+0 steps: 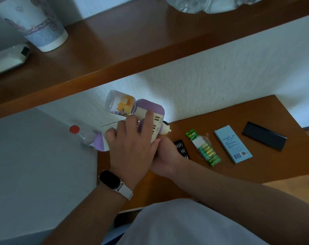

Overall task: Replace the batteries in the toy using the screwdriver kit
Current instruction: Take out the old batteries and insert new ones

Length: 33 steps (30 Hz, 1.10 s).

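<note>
A purple and cream toy (151,110) with a clear printed bottle (120,104) on its far end is held just above the brown table. My left hand (130,144), with a watch at the wrist, lies on top of it, fingers spread over the cream body. My right hand (165,156) grips the toy from below and the right. The black tray of screwdriver bits (181,147) lies partly hidden behind my right hand. A green pack of batteries (204,147) lies right of the tray.
A pale blue box (233,145) and a black case lid (264,135) lie farther right on the table (256,167). A red-capped clear bottle (79,132) rests at the toy's left. Above runs a wooden shelf (150,43) with a patterned cup (38,23).
</note>
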### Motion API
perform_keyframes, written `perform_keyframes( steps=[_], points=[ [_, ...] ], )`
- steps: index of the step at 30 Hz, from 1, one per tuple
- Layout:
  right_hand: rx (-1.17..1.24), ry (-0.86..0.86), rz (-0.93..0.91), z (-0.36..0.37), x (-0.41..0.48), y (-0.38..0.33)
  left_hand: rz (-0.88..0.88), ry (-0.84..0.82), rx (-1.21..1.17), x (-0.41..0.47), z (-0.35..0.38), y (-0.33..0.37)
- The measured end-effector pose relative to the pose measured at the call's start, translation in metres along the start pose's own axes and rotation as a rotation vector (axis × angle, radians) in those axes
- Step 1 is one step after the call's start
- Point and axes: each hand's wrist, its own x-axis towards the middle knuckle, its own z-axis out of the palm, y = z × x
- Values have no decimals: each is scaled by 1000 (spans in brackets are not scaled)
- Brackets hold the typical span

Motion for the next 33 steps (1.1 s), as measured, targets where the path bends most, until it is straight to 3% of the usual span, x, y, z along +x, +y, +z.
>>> perform_keyframes(
  steps=[5, 9, 16, 33],
  points=[
    [-13, -144, -10, -1, -6, -3, 53, -1, -11, -6, -1, 0],
    [-67, -156, -33, 2, -7, -6, 74, 12, -34, -12, -3, -6],
    [-62, -156, -4, 3, -5, -3, 131, -216, -1, -10, -13, -22],
    [-150, 55, -8, -13, 0, -1, 191, -233, -182, -24, 9, -52]
  ],
)
